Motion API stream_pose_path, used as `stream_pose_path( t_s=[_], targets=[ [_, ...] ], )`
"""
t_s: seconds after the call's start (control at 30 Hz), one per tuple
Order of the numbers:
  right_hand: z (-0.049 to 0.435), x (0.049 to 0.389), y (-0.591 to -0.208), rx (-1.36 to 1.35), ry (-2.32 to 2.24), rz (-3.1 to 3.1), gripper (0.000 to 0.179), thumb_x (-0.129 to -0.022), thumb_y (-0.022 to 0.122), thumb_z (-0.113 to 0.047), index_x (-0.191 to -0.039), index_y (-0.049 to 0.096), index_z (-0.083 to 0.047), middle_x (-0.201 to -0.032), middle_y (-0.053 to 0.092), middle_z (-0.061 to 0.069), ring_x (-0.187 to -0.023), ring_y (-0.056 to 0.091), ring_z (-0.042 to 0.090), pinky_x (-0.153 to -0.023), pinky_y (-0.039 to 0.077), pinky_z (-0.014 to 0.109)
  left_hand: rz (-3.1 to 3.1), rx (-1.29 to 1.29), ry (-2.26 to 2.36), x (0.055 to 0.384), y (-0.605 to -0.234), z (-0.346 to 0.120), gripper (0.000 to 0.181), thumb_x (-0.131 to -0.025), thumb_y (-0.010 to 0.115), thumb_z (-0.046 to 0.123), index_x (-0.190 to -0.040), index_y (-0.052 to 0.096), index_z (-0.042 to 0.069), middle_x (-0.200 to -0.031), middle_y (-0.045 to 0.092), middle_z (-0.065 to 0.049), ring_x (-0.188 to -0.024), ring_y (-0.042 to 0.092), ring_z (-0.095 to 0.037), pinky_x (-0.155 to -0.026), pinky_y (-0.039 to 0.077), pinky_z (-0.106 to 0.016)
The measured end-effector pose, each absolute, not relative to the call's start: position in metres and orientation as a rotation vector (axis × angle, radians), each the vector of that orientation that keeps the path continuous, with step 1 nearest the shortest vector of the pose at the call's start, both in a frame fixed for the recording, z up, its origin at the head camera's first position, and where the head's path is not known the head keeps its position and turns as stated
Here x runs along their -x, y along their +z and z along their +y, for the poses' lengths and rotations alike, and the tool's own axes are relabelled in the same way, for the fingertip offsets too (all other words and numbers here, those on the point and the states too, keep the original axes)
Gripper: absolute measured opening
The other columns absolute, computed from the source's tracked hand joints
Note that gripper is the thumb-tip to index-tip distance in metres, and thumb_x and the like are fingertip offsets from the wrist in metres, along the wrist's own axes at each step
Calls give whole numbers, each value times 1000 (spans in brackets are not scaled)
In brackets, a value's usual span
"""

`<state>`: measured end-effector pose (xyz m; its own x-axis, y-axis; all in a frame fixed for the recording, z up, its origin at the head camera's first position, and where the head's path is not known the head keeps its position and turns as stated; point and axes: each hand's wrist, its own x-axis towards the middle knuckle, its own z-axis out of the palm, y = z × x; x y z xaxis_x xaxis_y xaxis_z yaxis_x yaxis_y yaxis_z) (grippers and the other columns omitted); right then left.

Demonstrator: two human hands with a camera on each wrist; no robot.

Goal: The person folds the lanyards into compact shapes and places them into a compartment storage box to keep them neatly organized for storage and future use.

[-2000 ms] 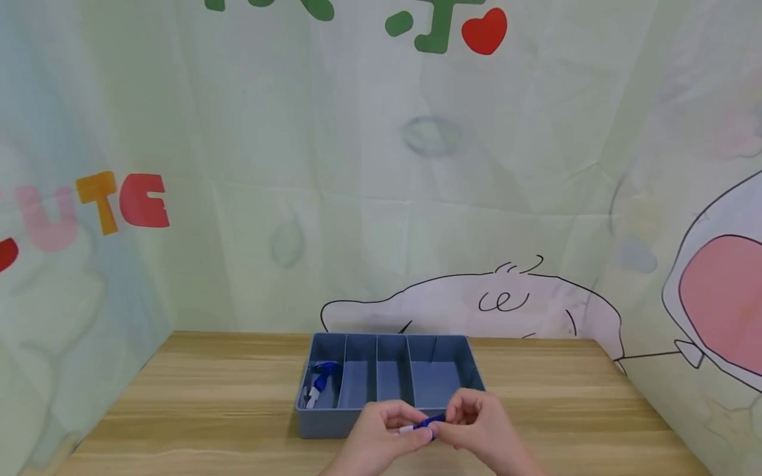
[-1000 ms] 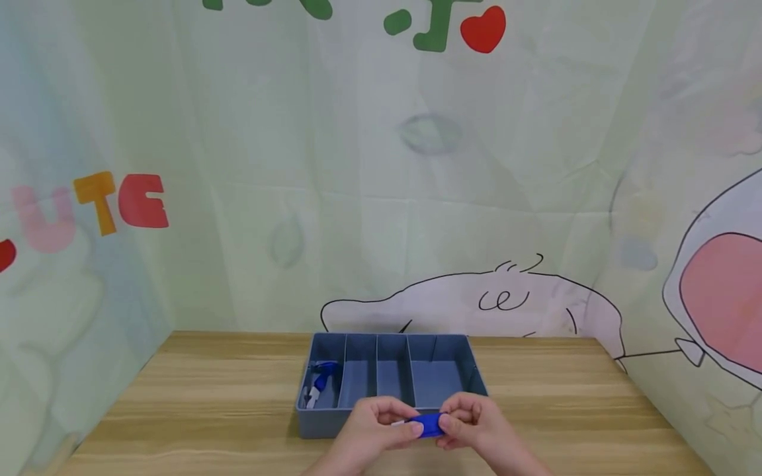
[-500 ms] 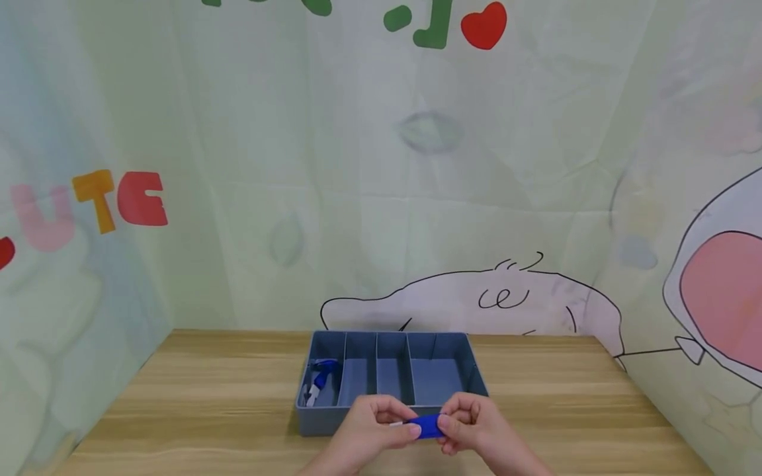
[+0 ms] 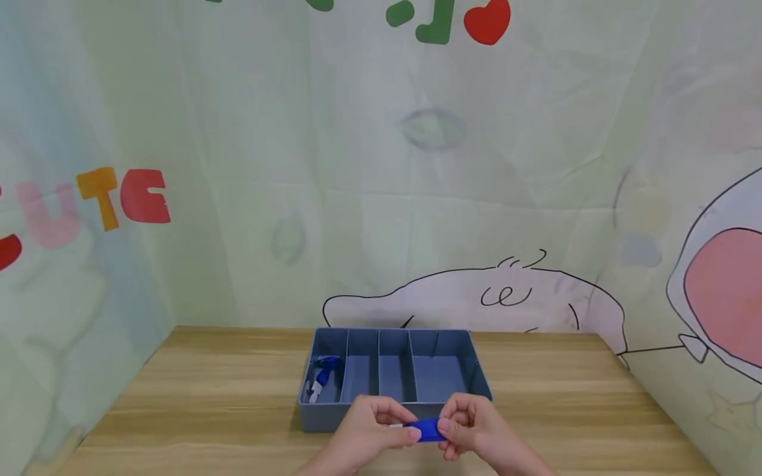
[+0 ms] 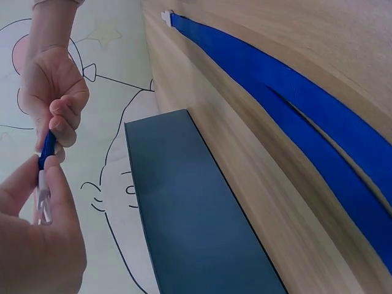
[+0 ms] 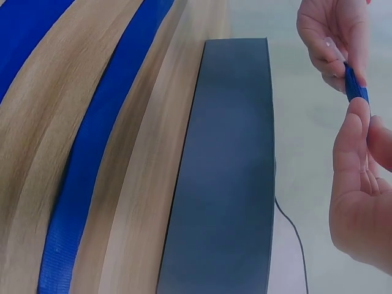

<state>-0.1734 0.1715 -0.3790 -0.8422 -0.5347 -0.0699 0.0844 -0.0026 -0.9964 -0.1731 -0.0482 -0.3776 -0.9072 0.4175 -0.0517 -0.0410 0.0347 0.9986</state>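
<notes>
Between both hands is a folded blue lanyard (image 4: 428, 430) with a white plastic clip (image 5: 44, 199) at its left end. My left hand (image 4: 378, 426) pinches the clip end, thumb on the near face of the blue strap. The right hand (image 4: 476, 423) pinches the other end between thumb and fingers. Both hands are above the table, just in front of a grey-blue divided box (image 4: 342, 418). In that box's leftmost compartment lies blue strap with a white clip, another lanyard (image 4: 323, 377).
On the wooden table (image 4: 226, 396), close to the person, the wrist views show another long blue lanyard (image 5: 245, 67) lying loose, with a white clip (image 5: 166, 18). A printed cloth (image 4: 250, 165) hangs behind and along both sides of the table.
Two seconds ago the blue strap showed narrow and dark; its broad face has since turned toward the head camera. Over the last half second the hands have barely moved.
</notes>
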Motion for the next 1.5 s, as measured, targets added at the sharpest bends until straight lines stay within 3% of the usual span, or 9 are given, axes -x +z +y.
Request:
stream_pose_path(
  t_s=[0.5,0.67,0.77,0.97,1.13,1.37,1.5],
  targets=[
    [161,175,-379,412,-1878,1950,20,-88,64,-11,-88,55,7,-71,66,7,-57,62,9,-59,54,23,2088,-396,1910,175,-380,-55,16,-76,76,9,-85,69,-3,-72,66,-6,-66,59,-14,-62,52,-28],
    [167,182,-380,451,-1840,2002,34,-88,64,-16,-100,58,15,-76,68,8,-63,64,12,-64,56,29,2043,-386,1938,178,-380,-57,17,-77,75,6,-88,68,-6,-74,67,-7,-69,60,-14,-65,53,-28],
    [175,189,-377,447,-1788,2089,36,-89,64,-18,-106,58,13,-80,67,7,-68,64,15,-67,56,33,2050,-377,1953,180,-379,-60,18,-76,75,6,-88,68,-5,-76,67,-5,-70,60,-14,-65,51,-27],
    [204,211,-367,250,-1706,2382,25,-88,63,-11,-102,59,10,-79,63,1,-66,59,15,-58,51,28,2154,-374,1923,187,-383,-68,19,-76,77,10,-88,68,-2,-77,64,-1,-72,55,-14,-63,46,-27],
    [222,228,-368,106,-1674,2588,26,-84,63,-3,-103,58,13,-80,63,5,-70,59,18,-59,53,31,2136,-359,1961,193,-386,-75,20,-77,75,8,-90,66,-5,-77,67,-2,-70,54,-12,-62,49,-26],
    [227,243,-381,-69,-1713,2615,33,-81,63,2,-110,55,13,-84,63,9,-70,59,19,-58,54,32,2116,-384,2005,196,-383,-82,30,-81,70,2,-106,61,-11,-84,67,-7,-73,65,-17,-70,54,-29],
    [228,246,-386,-107,-1767,2554,32,-80,62,5,-109,54,17,-78,61,7,-61,57,15,-56,54,30,2183,-348,1987,198,-381,-86,28,-81,70,1,-105,63,-11,-88,69,-11,-74,67,-18,-70,54,-31]
  ],
)
